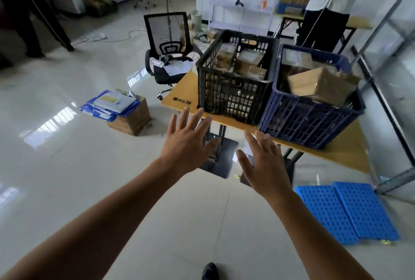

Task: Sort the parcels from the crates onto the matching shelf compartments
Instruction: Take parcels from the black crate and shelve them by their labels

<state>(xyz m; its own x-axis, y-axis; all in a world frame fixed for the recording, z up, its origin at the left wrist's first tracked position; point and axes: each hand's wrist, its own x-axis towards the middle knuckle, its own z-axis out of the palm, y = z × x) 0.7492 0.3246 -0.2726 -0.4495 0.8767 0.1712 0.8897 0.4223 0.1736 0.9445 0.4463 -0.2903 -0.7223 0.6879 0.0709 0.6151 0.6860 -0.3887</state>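
The pale tiled floor fills most of the view. Ahead of me stands a yellow table, its near edge slanting down to the right. Two crates sit on it side by side, touching: the blue crate on the right, the black crate on the left.

Both my bare arms reach forward, nearly straight, towards the table's near edge. My left hand has its back to me, with the fingers straight and fanned apart. It holds nothing, and its fingertips point up at the black crate's near corner. My right hand is posed the same way, spread wide and empty, lower and nearer to me. Its fingertips point at the blue crate's near left corner. I cannot tell whether they touch the table edge.

The parcels are all in the crates. A big brown parcel lies tilted on top of the blue crate's load, rising above the rim. Its long axis runs left to right across the crate. Smaller brown boxes lie below the black crate's rim, with pale labels facing up. They are too blurred for me to tell which way each one points.
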